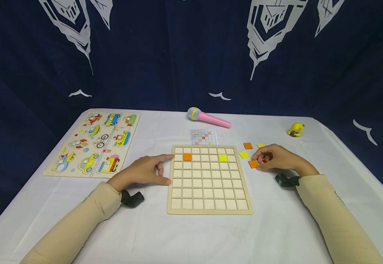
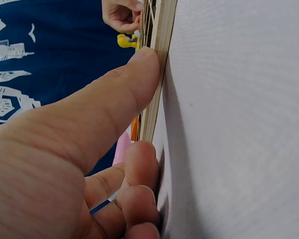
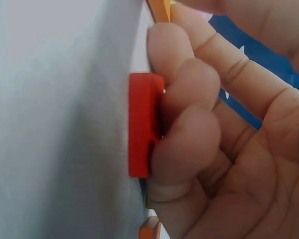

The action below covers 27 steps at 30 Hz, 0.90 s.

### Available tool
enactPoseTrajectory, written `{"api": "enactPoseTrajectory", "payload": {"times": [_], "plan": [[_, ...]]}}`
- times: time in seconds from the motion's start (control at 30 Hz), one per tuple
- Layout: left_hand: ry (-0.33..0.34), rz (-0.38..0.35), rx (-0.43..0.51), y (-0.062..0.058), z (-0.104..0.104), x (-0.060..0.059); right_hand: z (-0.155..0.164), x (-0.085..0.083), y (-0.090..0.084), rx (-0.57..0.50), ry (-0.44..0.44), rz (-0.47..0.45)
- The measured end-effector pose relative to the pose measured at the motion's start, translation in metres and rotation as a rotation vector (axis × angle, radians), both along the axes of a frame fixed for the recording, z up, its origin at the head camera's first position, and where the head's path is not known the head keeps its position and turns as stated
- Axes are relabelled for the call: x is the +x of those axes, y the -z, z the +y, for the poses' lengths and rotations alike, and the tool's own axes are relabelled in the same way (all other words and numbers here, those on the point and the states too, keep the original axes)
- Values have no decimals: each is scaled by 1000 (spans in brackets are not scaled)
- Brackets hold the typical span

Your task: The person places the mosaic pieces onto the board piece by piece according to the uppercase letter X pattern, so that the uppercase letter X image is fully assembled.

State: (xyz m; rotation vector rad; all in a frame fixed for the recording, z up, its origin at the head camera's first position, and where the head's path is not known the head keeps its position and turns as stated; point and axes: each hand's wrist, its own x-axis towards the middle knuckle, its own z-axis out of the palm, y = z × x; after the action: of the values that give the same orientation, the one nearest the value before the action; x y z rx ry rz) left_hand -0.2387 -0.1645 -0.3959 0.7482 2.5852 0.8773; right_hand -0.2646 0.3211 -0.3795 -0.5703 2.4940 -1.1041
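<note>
Pinching an orange tile [image 1: 253,164] between thumb and index finger of the right hand [image 1: 275,159], so a pretty narrow grip, just off the right edge of the grid board [image 1: 209,212]. Curling the other fingers of that hand in by a red tile [image 3: 141,124], touching or nearly so, hard to tell. Kinda crowded on that side, with a loose orange tile [image 1: 247,146], a near yellow tile [image 1: 244,154] and a far yellow tile [image 1: 260,145] all bunched near the board's edge. Over on the left, touching the board's left edge with thumb and index fingertip of the left hand [image 1: 145,170], spread well apart and not gripping anything. Loads of room up front, with white tablecloth [image 1: 138,234] running from the board's near edge to the bottom of the head view. Way tighter at the far edge, with a pattern card [image 1: 203,136] right up by it and a pink microphone [image 1: 213,119] just behind. On the grid, second row from the far edge, an orange square [image 1: 187,157] second from left and a yellow square [image 1: 223,157] second from right. Near the left wrist, a picture puzzle [image 1: 92,146]; toward the table's far right corner, a small yellow toy [image 1: 295,128].
</note>
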Motion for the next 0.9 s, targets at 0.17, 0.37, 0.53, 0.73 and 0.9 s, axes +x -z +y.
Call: {"api": "enactPoseTrajectory", "payload": {"times": [0.17, 0.37, 0.53, 0.73, 0.9], "plan": [[-2, 1, 3, 0, 0, -1, -2, 1, -5, 18, -12, 38], [-3, 3, 1, 0, 0, -1, -7, 3, -12, 60, -2, 147], [-4, 11, -4, 0, 0, 0, -18, 6, -15, 93, 13, 199], [-4, 3, -1, 1, 0, -1, -32, 10, -13, 68, 24, 225], [-6, -1, 0, 1, 0, -1, -42, 14, -11, 15, 25, 242]]}}
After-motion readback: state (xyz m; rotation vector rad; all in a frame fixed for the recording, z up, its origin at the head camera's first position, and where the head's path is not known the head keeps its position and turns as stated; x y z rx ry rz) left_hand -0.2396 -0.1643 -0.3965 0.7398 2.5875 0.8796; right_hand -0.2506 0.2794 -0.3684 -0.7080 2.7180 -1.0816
